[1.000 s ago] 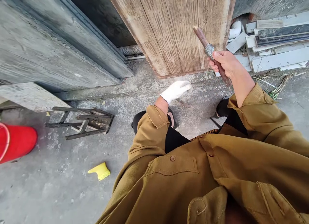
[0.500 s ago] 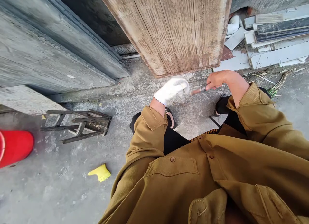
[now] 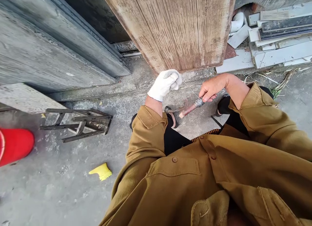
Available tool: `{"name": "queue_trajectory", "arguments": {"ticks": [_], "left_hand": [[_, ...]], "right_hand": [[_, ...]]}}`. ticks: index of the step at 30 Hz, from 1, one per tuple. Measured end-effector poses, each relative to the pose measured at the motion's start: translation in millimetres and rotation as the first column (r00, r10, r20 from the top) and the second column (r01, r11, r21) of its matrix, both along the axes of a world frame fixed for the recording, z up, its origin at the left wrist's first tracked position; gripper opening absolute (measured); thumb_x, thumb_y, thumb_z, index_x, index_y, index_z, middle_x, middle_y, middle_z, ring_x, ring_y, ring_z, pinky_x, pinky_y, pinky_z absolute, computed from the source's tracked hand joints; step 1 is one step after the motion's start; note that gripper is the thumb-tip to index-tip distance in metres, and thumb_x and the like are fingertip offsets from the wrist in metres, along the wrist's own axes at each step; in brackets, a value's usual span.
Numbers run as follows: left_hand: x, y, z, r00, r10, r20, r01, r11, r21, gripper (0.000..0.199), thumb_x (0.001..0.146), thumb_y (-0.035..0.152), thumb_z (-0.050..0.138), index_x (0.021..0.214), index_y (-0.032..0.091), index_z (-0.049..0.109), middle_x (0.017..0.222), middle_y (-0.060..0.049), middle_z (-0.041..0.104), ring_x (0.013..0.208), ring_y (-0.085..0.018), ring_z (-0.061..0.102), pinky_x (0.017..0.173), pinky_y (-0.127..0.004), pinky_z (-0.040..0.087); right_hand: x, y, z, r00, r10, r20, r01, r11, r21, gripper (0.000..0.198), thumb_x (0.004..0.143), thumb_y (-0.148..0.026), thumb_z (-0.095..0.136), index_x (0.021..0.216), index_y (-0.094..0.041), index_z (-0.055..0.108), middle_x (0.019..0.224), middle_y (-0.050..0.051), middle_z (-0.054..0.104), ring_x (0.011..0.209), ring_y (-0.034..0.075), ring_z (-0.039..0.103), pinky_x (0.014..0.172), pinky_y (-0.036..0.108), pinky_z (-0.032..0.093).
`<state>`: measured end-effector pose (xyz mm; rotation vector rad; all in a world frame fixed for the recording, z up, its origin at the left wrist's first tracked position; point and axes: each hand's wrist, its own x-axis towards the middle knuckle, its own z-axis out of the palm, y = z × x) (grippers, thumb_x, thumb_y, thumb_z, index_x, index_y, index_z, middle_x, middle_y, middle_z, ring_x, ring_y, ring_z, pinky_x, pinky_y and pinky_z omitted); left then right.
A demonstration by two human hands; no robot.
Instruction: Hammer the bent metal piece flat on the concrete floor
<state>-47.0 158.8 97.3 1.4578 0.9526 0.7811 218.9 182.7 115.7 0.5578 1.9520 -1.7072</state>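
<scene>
My right hand point(image 3: 210, 88), bare, is closed around one end of a short wooden stick point(image 3: 189, 111). Thin grey wire point(image 3: 199, 102) is wound round the stick beside my fingers. From that winding a fine strand point(image 3: 190, 90) runs taut up to my left hand point(image 3: 166, 84), which wears a white glove and pinches it. The stick's pale free end tilts down toward my body. Exactly where the strand enters the glove is hidden by the fingers.
A weathered plank door point(image 3: 180, 31) stands ahead. Left are a dark wooden frame point(image 3: 80, 123), a red bucket point(image 3: 16, 146) and a yellow scrap point(image 3: 101, 171) on concrete. Stacked boards point(image 3: 282, 52) and a white pipe point(image 3: 237, 22) lie at the right.
My left hand has moved up and left, away from the stick. My right hand has shifted slightly left and down, turning the stick's free end downward. The strand between them now shows.
</scene>
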Motion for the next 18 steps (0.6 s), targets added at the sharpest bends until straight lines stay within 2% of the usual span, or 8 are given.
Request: {"name": "queue_trajectory", "arguments": {"ticks": [2,4,5,7,9,11,14,18], "left_hand": [[6,4,-11.1,1.000,0.023,-0.002,-0.023,0.999,-0.024,0.052,0.091,0.068,0.067,0.077,0.018,0.060,0.060,0.001,0.049,0.049,-0.009,0.045,0.046,-0.024,0.040],[14,7,-23.4,0.997,0.053,-0.062,-0.057,0.996,-0.068,0.043,0.097,0.057,0.064,0.079,0.017,0.060,0.064,0.000,0.054,0.048,-0.008,0.044,0.044,-0.022,0.038],[19,7,-28.7,0.995,0.007,-0.099,-0.017,0.995,-0.102,0.039,0.098,0.051,0.064,0.079,0.017,0.060,0.067,-0.001,0.057,0.048,-0.007,0.042,0.043,-0.022,0.037],[28,4,-34.7,0.980,-0.146,-0.132,0.125,0.980,-0.153,0.036,0.098,0.045,0.065,0.078,0.015,0.063,0.071,-0.003,0.062,0.049,-0.006,0.043,0.044,-0.021,0.037],[35,-1,-33.2,0.961,-0.256,-0.107,0.236,0.957,-0.171,0.034,0.095,0.043,0.068,0.077,0.014,0.065,0.072,-0.004,0.065,0.050,-0.006,0.045,0.046,-0.021,0.039],[38,-7,-25.4,0.963,-0.263,-0.061,0.250,0.954,-0.168,0.034,0.093,0.044,0.071,0.077,0.014,0.066,0.071,-0.005,0.066,0.051,-0.007,0.047,0.047,-0.021,0.038],[37,-10,-12.2,0.969,-0.246,-0.012,0.241,0.956,-0.170,0.037,0.091,0.048,0.074,0.078,0.015,0.065,0.072,-0.006,0.067,0.050,-0.007,0.047,0.047,-0.022,0.039],[28,-5,-10.1,0.982,-0.188,-0.024,0.185,0.978,-0.096,0.041,0.093,0.052,0.069,0.077,0.014,0.064,0.070,-0.005,0.066,0.050,-0.007,0.048,0.051,-0.022,0.043]], "right_hand": [[3,-3,4,0.995,-0.071,-0.075,0.073,0.997,0.029,0.040,0.087,-0.055,0.078,0.076,-0.018,0.068,0.066,-0.002,0.062,0.060,0.010,0.053,0.061,0.025,0.041],[9,-1,8,0.928,-0.316,-0.197,0.339,0.936,0.096,0.040,0.088,-0.055,0.078,0.078,-0.018,0.067,0.068,-0.001,0.062,0.060,0.009,0.052,0.060,0.024,0.040],[13,1,9,0.833,-0.480,-0.273,0.522,0.846,0.105,0.041,0.091,-0.056,0.076,0.080,-0.018,0.065,0.069,-0.001,0.062,0.060,0.009,0.050,0.058,0.024,0.039],[20,7,9,0.544,-0.748,-0.380,0.826,0.558,0.083,0.041,0.098,-0.057,0.067,0.086,-0.018,0.062,0.072,0.000,0.060,0.059,0.009,0.045,0.056,0.024,0.037],[26,14,7,0.338,-0.857,-0.389,0.941,0.305,0.146,0.040,0.105,-0.055,0.058,0.090,-0.018,0.060,0.073,0.001,0.058,0.060,0.009,0.043,0.056,0.026,0.036],[30,19,5,0.358,-0.867,-0.347,0.901,0.224,0.371,0.042,0.107,-0.052,0.054,0.087,-0.015,0.061,0.071,0.004,0.058,0.063,0.011,0.047,0.063,0.028,0.039],[31,22,1,0.561,-0.802,-0.207,0.685,0.309,0.659,0.042,0.103,-0.051,0.062,0.083,-0.014,0.065,0.070,0.007,0.059,0.077,0.018,0.058,0.074,0.033,0.044],[27,22,-8,0.821,-0.570,0.035,0.429,0.656,0.621,0.041,0.089,-0.060,0.075,0.087,-0.019,0.074,0.070,0.007,0.061,0.081,0.024,0.062,0.074,0.037,0.046]]}}
